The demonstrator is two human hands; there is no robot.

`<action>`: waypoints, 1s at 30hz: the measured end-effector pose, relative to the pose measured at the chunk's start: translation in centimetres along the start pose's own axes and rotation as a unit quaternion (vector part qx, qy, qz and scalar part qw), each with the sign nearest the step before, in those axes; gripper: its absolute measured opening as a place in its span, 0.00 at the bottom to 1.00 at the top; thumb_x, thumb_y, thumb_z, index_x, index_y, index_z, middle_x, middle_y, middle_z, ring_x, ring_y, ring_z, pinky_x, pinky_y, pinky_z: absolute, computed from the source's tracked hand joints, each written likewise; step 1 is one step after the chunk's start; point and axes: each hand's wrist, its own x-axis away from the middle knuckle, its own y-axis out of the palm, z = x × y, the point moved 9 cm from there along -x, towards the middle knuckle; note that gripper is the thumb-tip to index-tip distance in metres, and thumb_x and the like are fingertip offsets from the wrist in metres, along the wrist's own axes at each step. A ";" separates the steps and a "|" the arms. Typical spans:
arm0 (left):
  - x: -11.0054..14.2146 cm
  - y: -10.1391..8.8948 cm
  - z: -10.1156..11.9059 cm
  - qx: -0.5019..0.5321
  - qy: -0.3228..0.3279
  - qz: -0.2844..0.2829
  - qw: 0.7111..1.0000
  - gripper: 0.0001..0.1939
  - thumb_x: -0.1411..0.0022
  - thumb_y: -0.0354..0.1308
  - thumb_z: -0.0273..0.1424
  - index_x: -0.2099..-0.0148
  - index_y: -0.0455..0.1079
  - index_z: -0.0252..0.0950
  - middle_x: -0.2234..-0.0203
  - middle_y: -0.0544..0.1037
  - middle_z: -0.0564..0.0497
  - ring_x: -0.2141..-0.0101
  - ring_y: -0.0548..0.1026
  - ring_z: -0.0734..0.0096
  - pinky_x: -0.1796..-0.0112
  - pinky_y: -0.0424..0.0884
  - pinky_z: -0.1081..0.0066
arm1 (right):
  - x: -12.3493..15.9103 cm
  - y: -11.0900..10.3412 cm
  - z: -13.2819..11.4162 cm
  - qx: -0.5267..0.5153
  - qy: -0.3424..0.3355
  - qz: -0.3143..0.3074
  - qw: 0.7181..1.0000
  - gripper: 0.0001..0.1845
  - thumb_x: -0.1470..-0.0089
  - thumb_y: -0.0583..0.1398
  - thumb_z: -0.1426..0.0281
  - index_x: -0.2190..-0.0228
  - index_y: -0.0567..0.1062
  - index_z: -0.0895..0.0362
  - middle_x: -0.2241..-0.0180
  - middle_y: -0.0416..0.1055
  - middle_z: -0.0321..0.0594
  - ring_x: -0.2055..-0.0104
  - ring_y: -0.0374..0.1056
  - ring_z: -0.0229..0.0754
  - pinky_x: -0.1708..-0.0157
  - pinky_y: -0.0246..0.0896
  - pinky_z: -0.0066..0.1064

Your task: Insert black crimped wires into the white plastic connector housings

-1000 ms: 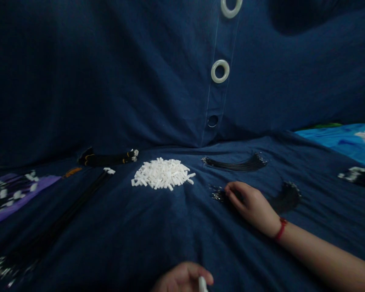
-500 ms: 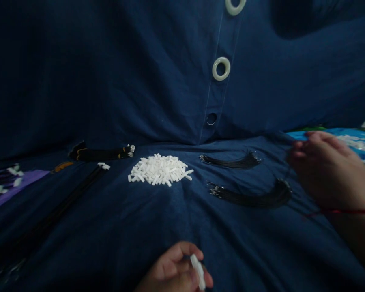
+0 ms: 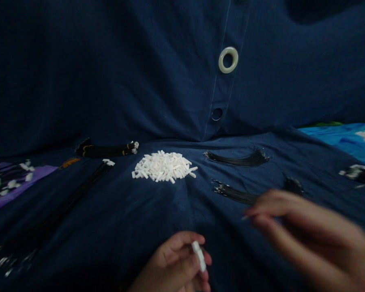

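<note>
My left hand (image 3: 173, 269) is at the bottom centre and holds a small white plastic connector (image 3: 198, 255) upright between thumb and fingers. My right hand (image 3: 310, 235) is blurred at the lower right. Its fingers are pinched, and a pale tip of what looks like a thin wire (image 3: 245, 217) pokes out towards the left hand. Just beyond it a loose bundle of black wires (image 3: 231, 192) lies on the dark blue cloth (image 3: 158, 215). A second wire bundle (image 3: 237, 159) lies farther back. A heap of white connectors (image 3: 164, 166) sits in the middle.
A tied black wire bundle (image 3: 106, 150) and long black wires (image 3: 79, 192) lie at the left, by a purple sheet (image 3: 6, 186) with finished pieces. The blue cloth rises at the back with a white ring eyelet (image 3: 228, 60). More wires (image 3: 357, 172) lie by light-blue fabric (image 3: 343, 140).
My right hand left the near wire bundle, rose to the right, then came down and leftward towards my left hand. My left hand lifted the white connector slightly into view.
</note>
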 end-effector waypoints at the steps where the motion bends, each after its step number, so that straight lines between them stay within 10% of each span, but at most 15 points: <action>1: 0.0 -0.1 -0.1 -0.004 -0.003 0.000 1.000 0.16 0.56 0.74 0.30 0.63 0.76 0.35 0.72 0.79 0.50 0.76 0.75 0.78 0.72 0.68 0.78 | 0.3 2.4 -0.6 -0.036 -0.003 -0.050 0.998 0.05 0.42 0.57 0.70 0.68 0.73 0.56 0.71 0.72 0.36 0.70 0.69 0.34 0.71 0.64 0.22; 5: -0.2 -0.3 -0.2 -0.033 0.004 -0.018 0.999 0.16 0.55 0.74 0.33 0.64 0.75 0.35 0.74 0.78 0.52 0.78 0.74 0.79 0.76 0.68 0.80 | 0.6 7.5 -1.6 -0.116 0.005 -0.142 0.983 0.09 0.44 0.55 0.77 0.71 0.74 0.58 0.76 0.71 0.35 0.74 0.68 0.31 0.74 0.60 0.19; 30: 0.2 -0.1 0.9 -0.120 0.001 -0.007 0.993 0.18 0.57 0.74 0.37 0.70 0.71 0.32 0.78 0.77 0.54 0.78 0.73 0.79 0.75 0.66 0.79 | 0.7 6.6 -2.6 -0.002 -0.100 -0.107 0.989 0.09 0.44 0.53 0.78 0.71 0.70 0.55 0.79 0.68 0.32 0.77 0.64 0.32 0.76 0.60 0.22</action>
